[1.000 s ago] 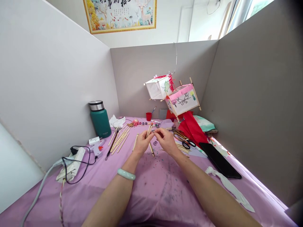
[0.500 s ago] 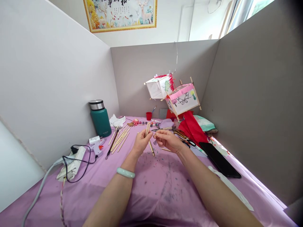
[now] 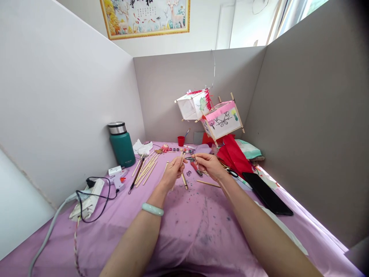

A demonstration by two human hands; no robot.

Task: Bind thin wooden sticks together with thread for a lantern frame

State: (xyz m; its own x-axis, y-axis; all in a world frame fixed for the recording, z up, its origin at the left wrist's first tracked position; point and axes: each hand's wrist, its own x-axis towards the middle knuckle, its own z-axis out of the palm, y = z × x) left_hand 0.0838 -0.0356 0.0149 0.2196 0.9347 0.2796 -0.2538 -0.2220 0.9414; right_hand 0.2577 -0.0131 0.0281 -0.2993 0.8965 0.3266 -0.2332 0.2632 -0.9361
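Above the purple cloth-covered surface (image 3: 198, 238), clamping slim pale wooden sticks (image 3: 183, 155) in the fingers of the left hand (image 3: 173, 171), hiding their exact count. Across to the right hand (image 3: 211, 167): pressing fingertips together, anything between too small to tell! Just below, at least two small black rings (image 3: 188, 173); farther back, one red cup (image 3: 181, 141) and two boxy white paper lanterns (image 3: 223, 124).

L side: teal btl (image 3: 122, 149), metal lid (image 3: 117, 128), upright nr partition (image 3: 86, 96). White tissue (image 3: 142, 147), crumpled, just R of btl. Pwr strip (image 3: 86, 204) nearer, w/ blk plug (image 3: 90, 183). Back: red cup (image 3: 181, 141); brush (image 3: 187, 132) appar. stands in it, too small to be sure. R side: blk slab-like device (image 3: 268, 193), lying flat. Wall above: gilt-framed pic (image 3: 145, 19), deer + script.
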